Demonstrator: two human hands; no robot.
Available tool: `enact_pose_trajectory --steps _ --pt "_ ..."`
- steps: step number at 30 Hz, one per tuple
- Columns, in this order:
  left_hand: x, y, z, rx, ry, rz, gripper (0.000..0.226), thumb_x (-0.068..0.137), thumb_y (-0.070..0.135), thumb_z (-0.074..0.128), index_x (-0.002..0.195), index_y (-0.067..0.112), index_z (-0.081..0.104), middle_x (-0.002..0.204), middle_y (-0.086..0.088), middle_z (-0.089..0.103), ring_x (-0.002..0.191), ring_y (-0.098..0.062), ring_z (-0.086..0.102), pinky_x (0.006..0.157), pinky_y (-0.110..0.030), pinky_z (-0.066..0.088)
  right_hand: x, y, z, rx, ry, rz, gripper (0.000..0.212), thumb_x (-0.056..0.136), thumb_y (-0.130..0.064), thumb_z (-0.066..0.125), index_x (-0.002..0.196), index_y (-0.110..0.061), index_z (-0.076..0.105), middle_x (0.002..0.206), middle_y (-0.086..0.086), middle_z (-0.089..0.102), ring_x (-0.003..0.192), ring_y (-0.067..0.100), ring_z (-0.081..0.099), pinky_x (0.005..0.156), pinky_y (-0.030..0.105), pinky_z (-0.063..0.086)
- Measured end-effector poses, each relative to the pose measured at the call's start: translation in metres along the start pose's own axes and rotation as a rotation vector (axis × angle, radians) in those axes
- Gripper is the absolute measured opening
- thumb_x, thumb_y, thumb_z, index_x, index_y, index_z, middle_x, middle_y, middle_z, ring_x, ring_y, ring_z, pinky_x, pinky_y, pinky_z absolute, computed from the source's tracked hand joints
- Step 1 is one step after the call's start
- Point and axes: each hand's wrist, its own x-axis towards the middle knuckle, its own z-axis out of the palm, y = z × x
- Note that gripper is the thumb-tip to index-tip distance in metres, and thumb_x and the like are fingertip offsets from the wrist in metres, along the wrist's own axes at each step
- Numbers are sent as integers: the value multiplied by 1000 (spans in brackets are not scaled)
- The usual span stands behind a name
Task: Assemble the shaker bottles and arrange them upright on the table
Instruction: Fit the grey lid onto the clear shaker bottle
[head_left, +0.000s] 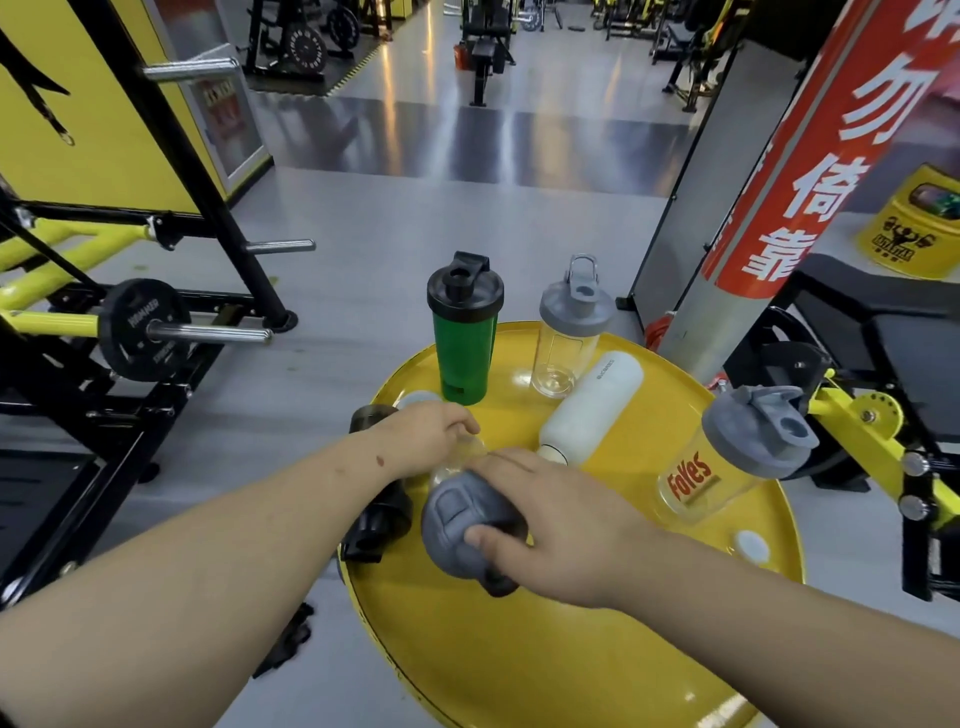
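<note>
the clear shaker bottle (727, 470) at the right of the yellow table carries "foyes" in red letters on its side. the white bottle (589, 410) lying on its side has a small grey brand word near its far end, too small to read surely. the red banner (810, 150) on the pillar shows white chinese characters 勿倚靠, and the black weight plate (143, 327) at left reads "hammer".
</note>
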Motion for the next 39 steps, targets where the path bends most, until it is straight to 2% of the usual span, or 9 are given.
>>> enact_pose_trajectory --steps 3,6,10,13,16,20,23,26,39 --pt "0 2 -6 -149 29 7 29 103 22 47 111 30 74 116 3 69 115 -22 63 100 -39 50 9 5 -12 57 51 54 52 96 -58 47 142 -33 47 122 -13 57 104 13 57 86 35 48" --pt "-8 11 -14 -463 43 -46 26 98 20 55 97 29 79 108 1 75 105 -22 68 96 -44 55 21 9 -25 158 97 117 20 99 -52 49 109 -36 55 93 -17 56 83 6 54 68 30 41" --pt "-16 22 -28 -894 -8 -143 28 92 11 55 109 14 77 114 -18 72 101 -31 65 85 -40 56 38 15 -38 327 161 258 37 101 -52 49 103 -18 64 90 2 67 80 21 63 71 44 54" --pt "-24 23 -42 -1103 -112 -111 43 84 29 63 122 11 73 118 -14 66 106 -30 62 88 -42 55 48 21 -46 415 210 326 40 102 -49 51 110 -14 67 98 8 71 92 27 67 82 49 57" --pt "-27 21 -52 -1049 -192 -38 53 83 41 69 133 21 67 131 -4 68 123 -27 62 108 -51 45 58 23 -47 505 238 370 40 101 -51 54 121 -18 66 98 1 70 93 23 68 83 44 58" --pt "-24 16 -50 -987 -170 -39 48 90 39 69 137 32 62 134 2 68 129 -21 60 113 -58 39 66 27 -51 557 238 354 46 101 -47 58 142 -28 55 106 -7 65 99 17 65 86 36 56" --pt "-23 11 -50 -1042 -136 -46 39 97 32 64 136 31 63 134 0 68 130 -24 59 113 -59 38 64 36 -56 574 112 276 76 87 -48 76 154 -37 41 141 -7 56 125 20 60 105 43 52" --pt "-24 8 -52 -1073 -99 -48 34 102 25 57 135 28 65 133 -4 69 129 -28 59 111 -56 43 66 37 -53 485 70 218 102 71 -54 85 158 -38 34 150 -9 51 125 21 62 103 43 54" --pt "-28 17 -60 -906 28 -108 35 110 25 39 136 29 61 133 -5 66 125 -27 59 109 -51 46 84 25 -39 357 187 172 81 88 -37 79 156 -29 36 142 1 55 122 24 58 100 44 53"
